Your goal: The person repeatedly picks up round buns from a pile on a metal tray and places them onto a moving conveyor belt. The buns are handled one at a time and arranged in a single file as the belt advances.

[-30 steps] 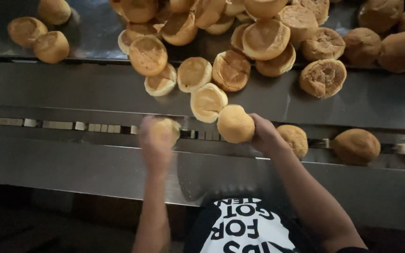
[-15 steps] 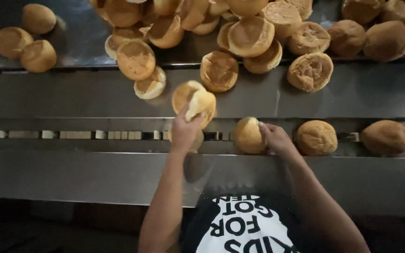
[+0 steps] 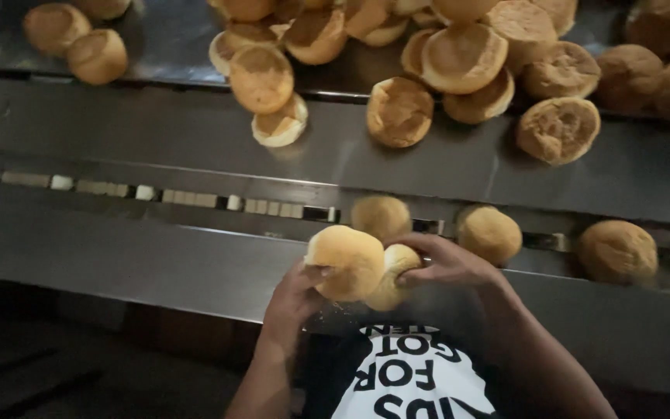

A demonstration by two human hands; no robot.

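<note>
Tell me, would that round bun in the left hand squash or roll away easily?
Probably light and soft: the left hand holds the bun with just its fingers. Its domed top suggests it could roll. Crumbs below it hint that the crust flakes.

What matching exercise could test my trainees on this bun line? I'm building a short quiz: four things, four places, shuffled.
Things:
1. left hand
2. right hand
3. two lone buns
4. bun on its own

Places:
A. far left of the upper tray
B. under the larger held bun
C. on the lower track, far right
D. on the smaller held bun

Pairs: 1-B, 2-D, 3-A, 4-C
</note>
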